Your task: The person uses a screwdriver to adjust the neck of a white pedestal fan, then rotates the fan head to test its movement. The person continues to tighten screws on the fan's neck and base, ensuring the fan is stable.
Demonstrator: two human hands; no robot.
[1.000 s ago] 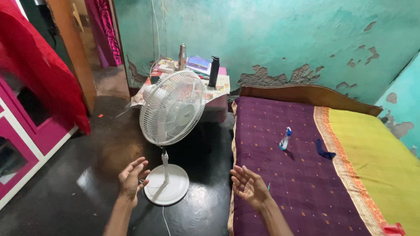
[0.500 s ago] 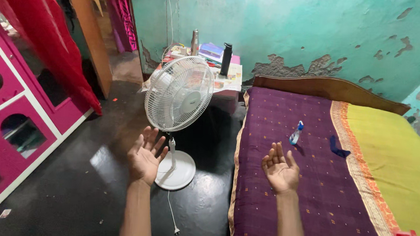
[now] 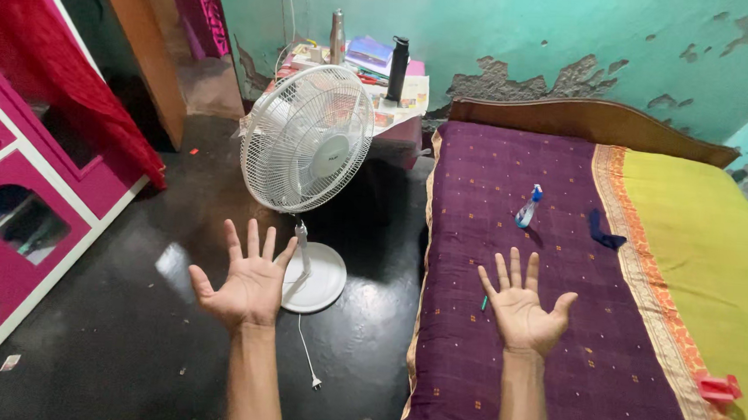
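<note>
Both hands are raised palm-up with fingers spread, and neither holds nor touches anything. The left hand (image 3: 246,282) hovers over the dark floor (image 3: 103,323), and just beyond its fingertips stands a white pedestal fan (image 3: 307,139), upright on its round base (image 3: 317,276), which sits just right of that hand. The fan's cord (image 3: 307,354) trails loose across the floor below the hand, its plug lying free, so the fan looks unplugged. The fan's head is turned toward the bed (image 3: 539,353), probably so that it blows over whoever lies there. The right hand (image 3: 522,310) floats above the bed's purple cover, apart from it as far as can be told. Ahead of that hand, well apart, lies a small blue spray bottle (image 3: 527,207) on its side, and further right a dark blue cloth (image 3: 605,232). To the right of the forearm, near the bed's orange border, lies a small red thing (image 3: 719,388). Far beyond the fan, a cluttered worktop (image 3: 399,98) against the peeling green wall carries two bottles and some books.
</note>
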